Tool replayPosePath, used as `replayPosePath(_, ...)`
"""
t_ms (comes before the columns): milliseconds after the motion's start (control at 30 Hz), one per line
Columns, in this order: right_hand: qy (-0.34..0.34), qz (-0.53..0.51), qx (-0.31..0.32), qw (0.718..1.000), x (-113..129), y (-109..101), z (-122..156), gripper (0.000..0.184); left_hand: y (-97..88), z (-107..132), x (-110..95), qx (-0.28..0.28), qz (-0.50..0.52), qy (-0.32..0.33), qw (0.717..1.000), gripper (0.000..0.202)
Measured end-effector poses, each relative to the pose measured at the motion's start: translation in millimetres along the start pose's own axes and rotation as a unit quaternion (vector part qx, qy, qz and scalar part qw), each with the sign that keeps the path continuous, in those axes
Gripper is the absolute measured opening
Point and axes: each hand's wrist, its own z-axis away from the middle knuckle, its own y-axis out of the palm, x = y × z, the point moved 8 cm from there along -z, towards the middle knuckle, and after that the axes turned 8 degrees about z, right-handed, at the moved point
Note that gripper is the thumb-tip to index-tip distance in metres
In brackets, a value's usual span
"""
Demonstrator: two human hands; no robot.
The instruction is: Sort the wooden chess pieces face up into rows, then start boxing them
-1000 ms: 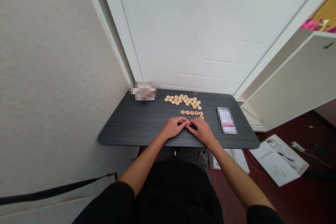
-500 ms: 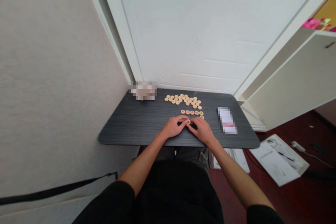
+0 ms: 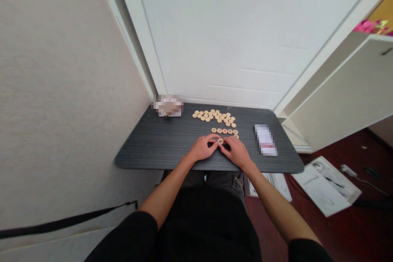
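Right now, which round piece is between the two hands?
The dark-marked piece pinched between the left hand and right hand; all the other pieces lie farther out on the dark table.

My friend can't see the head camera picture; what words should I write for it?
A person's left hand and right hand hold a small round marked piece between them at a dark table. Beyond lie a short row of marked pieces and a loose cluster of plain-topped ones.

Discs (image 3: 220,141) look wooden, smooth; tbl top (image 3: 159,143) matt w/ fine grain; shirt (image 3: 208,225) matt cloth.
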Motion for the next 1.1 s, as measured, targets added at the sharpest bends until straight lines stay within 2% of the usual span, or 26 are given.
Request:
replayPosePath(900,0.005,0.011,0.002,1.000,-1.9,3.0,0.6,0.035,1.6,-0.8,3.5,-0.007,-0.008,0.004,1.000,0.026)
replayPosePath(1100,0.007,0.027,0.015,0.999,-2.6,4.2,-0.6,0.032,0.1,-0.1,-3.4,-0.011,-0.095,0.056,0.994,0.023)
